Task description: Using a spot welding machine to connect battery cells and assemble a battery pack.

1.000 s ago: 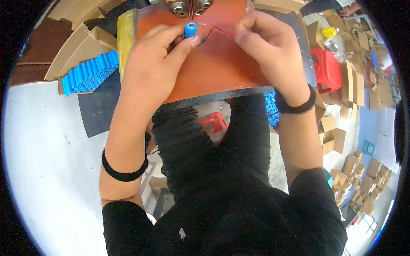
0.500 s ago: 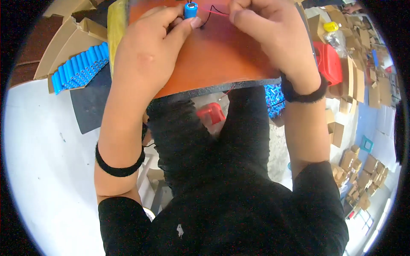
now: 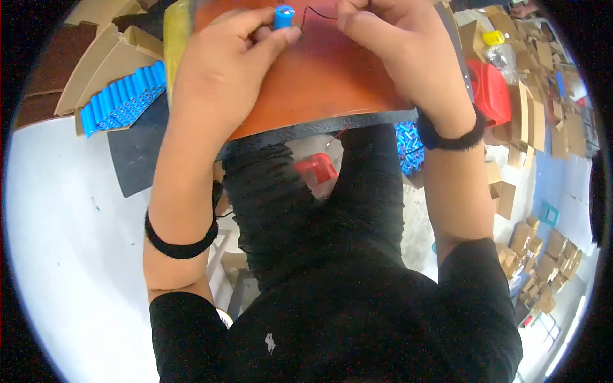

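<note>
My left hand pinches a small blue cylindrical battery cell between thumb and fingers, its end facing up, over the orange work mat. To its right, my right hand is closed at the fingertips on a thin black wire. That wire bends across the gap and runs down beside the cell near my left thumb. Whether it joins the cell cannot be made out. The right fingertips lie partly beyond the top edge of the picture.
Many blue cells stand in rows in a cardboard box at the left. More blue cells lie heaped below the table's right edge. A red plastic stool and cardboard boxes are at the right. A yellow bottle sits farther back.
My right hand has shifted slightly left and up, closer to the cell. The pink-red wire that stretched between the hands no longer shows clearly. My left hand keeps its hold on the cell.
</note>
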The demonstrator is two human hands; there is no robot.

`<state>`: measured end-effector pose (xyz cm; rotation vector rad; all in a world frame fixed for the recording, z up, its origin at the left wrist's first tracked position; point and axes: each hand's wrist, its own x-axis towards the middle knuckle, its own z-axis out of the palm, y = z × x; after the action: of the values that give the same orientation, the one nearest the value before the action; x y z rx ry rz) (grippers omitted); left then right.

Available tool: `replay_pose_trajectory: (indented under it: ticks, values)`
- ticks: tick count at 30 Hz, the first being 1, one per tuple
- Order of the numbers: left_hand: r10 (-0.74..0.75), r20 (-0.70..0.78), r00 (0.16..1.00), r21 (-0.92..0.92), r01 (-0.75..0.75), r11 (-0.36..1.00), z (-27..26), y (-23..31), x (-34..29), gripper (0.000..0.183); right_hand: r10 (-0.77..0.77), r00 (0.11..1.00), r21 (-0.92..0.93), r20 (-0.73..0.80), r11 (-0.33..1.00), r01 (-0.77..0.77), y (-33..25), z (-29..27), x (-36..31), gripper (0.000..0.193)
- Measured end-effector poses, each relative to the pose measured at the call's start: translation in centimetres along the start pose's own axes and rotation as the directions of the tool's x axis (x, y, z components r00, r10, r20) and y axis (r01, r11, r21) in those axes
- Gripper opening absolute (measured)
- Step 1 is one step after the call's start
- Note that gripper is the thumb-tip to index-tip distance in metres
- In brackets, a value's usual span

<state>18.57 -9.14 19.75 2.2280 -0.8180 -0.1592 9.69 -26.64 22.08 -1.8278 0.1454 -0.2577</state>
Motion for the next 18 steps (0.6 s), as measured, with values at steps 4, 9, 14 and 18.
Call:
replay_pose_trajectory:
  ticks: [4, 9, 14, 18]
  values:
    - [0.262, 0.002, 0.965, -0.03, -0.262, 0.965, -0.5, -0.2, -0.8, 0.032, -0.005, 0.999, -0.087, -0.053, 0.996, 0.0, -0.7, -1.1, -2.1, 0.015]
    - [0.446, -0.354, 0.822, 0.278, -0.363, 0.89, -5.3, -5.6, -3.4, 0.013, -0.029, 0.992, -0.109, -0.125, 0.994, 0.016, -0.3, -5.7, -8.5, 0.01]
    - [0.272, -0.012, 0.962, 0.829, -0.143, 0.541, -8.1, -11.2, -1.8, 0.023, 0.206, 0.95, -0.155, -0.235, 0.957, -0.246, 4.3, -11.9, -15.6, 0.007]
    - [0.267, 0.065, 0.961, 0.884, -0.18, 0.431, -5.6, -12.7, -0.6, 0.031, 0.382, 0.849, -0.278, -0.364, 0.826, -0.491, 14.6, -15.2, -20.3, 0.012]
